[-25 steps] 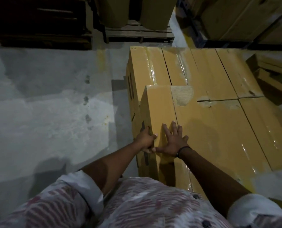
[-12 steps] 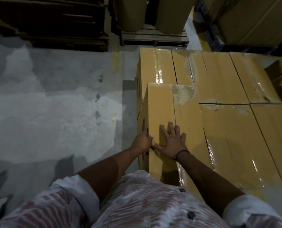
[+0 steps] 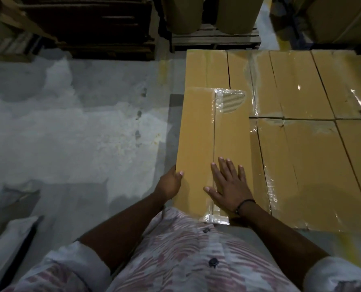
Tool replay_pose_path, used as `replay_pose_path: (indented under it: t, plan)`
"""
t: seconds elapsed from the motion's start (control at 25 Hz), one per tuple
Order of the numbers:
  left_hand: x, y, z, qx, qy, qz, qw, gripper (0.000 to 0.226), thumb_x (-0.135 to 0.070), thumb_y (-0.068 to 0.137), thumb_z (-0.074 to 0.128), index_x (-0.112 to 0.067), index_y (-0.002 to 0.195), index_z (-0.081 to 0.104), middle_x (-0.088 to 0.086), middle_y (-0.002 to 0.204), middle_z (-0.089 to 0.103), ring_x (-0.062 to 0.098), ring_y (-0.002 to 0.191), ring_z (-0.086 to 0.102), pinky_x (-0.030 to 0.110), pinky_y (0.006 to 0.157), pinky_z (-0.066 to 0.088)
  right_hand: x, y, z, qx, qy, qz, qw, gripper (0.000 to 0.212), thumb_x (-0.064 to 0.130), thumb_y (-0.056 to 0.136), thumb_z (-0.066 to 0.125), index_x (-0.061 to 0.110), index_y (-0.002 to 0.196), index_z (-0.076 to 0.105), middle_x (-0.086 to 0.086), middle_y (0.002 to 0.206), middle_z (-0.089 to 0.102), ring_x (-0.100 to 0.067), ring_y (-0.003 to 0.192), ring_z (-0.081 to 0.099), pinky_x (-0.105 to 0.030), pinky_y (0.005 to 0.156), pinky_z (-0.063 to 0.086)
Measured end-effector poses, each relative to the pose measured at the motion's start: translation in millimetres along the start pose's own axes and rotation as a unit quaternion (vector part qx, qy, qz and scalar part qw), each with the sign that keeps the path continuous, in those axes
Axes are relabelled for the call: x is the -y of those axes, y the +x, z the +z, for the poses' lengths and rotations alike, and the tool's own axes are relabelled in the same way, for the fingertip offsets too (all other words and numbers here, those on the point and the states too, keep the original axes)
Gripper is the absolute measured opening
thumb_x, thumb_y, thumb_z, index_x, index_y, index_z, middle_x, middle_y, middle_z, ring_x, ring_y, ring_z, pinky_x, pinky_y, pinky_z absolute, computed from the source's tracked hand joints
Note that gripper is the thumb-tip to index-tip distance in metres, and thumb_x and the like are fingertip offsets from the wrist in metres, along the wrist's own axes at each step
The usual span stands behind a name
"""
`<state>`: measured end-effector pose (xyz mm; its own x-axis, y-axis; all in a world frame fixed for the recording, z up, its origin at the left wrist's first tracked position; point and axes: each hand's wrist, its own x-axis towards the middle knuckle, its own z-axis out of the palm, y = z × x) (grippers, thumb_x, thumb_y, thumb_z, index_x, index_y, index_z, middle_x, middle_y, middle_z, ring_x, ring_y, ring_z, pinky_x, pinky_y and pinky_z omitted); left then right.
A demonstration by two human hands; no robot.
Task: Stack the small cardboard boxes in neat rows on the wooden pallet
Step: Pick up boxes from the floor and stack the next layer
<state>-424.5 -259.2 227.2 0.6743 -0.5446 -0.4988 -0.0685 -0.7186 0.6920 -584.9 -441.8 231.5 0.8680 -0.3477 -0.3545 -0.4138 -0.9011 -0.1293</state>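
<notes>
A long cardboard box (image 3: 196, 133) lies flat at the near left corner of the stack, its length running away from the person. Its top sits slightly higher than the neighbouring boxes (image 3: 301, 85), which fill the right half of the view in two rows, a far row and a near row, packed edge to edge. What the stack rests on is hidden beneath it.

The right hand (image 3: 230, 186) lies palm down on the near part of the box top, fingers straight and a little spread, thumb stretched out to the left across the centre seam. A dark wristband (image 3: 244, 204) circles that wrist. The left hand (image 3: 170, 183) grips the left edge of the same box: the thumb hooks over onto the top face, and the fingers go down the side, out of sight.

Clear tape (image 3: 214, 219) runs along the box's seam and shines at the near end. At the far end a torn patch (image 3: 230, 101) bares the corrugated ribbing under the tape. Glossy tape also glints on the boxes to the right.

Left of the stack spreads a grey, blotchy concrete floor (image 3: 80, 133). At the far side a wooden pallet (image 3: 215, 40) carries two big brown rolls (image 3: 183, 13), and a dark pile of pallets (image 3: 91, 28) stands further left. A white sack (image 3: 9, 239) lies at the near left. The person's patterned shirt (image 3: 186, 260) fills the near edge
</notes>
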Motion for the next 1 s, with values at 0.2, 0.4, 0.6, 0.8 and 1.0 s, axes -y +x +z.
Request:
replay_pose_path:
  t: [0.2, 0.4, 0.6, 0.8, 1.0]
  plan:
    - [13, -31, 14, -0.023, 0.012, -0.010, 1.000, 0.050, -0.040, 0.108, 0.043, -0.019, 0.153, 0.042, 0.011, 0.147, 0.055, 0.034, 0.134, 0.053, 0.030, 0.102, 0.040, -9, -13, 4, -0.004, 0.001, 0.001, 1.000, 0.085, 0.082, 0.092, 0.014, 0.037, 0.159, -0.013, 0.004, 0.164, -0.028, -0.024, 0.150, -0.030, -0.060, 0.119, -0.015]
    - [17, -48, 16, -0.017, 0.054, -0.027, 0.998, 0.050, -0.038, 0.107, 0.047, -0.021, 0.153, 0.042, 0.011, 0.146, 0.057, 0.034, 0.131, 0.055, 0.030, 0.100, 0.042, -9, -31, 14, -0.008, 0.019, 0.033, 0.999, 0.083, 0.080, 0.092, 0.012, 0.037, 0.159, -0.013, 0.001, 0.164, -0.029, -0.030, 0.149, -0.031, -0.062, 0.119, -0.013]
    - [23, -73, 21, -0.034, 0.063, -0.008, 0.997, 0.046, -0.035, 0.106, 0.049, -0.020, 0.149, 0.047, 0.010, 0.139, 0.062, 0.034, 0.125, 0.059, 0.028, 0.095, 0.043, -8, -53, 22, -0.002, 0.063, 0.075, 0.995, 0.083, 0.079, 0.092, 0.022, 0.040, 0.158, -0.011, -0.001, 0.165, -0.028, -0.033, 0.151, -0.026, -0.068, 0.116, 0.011]
    - [30, -97, 30, -0.019, 0.072, -0.012, 0.997, 0.051, -0.026, 0.102, 0.056, -0.014, 0.151, 0.045, 0.011, 0.140, 0.061, 0.034, 0.126, 0.059, 0.031, 0.096, 0.045, -5, -83, 29, -0.039, 0.263, 0.206, 0.942, 0.091, 0.067, 0.086, 0.063, 0.041, 0.158, 0.013, -0.006, 0.166, -0.010, -0.047, 0.146, 0.022, -0.059, 0.108, 0.042]
    - [52, -105, 42, 0.000, 0.081, -0.043, 0.996, 0.063, -0.022, 0.093, 0.061, -0.020, 0.153, 0.042, 0.012, 0.137, 0.063, 0.036, 0.119, 0.063, 0.046, 0.097, 0.055, -14, -100, 17, -0.031, 0.335, 0.213, 0.917, 0.088, 0.042, 0.084, 0.079, 0.032, 0.157, 0.029, -0.014, 0.163, 0.012, -0.042, 0.141, 0.036, -0.050, 0.111, 0.039]
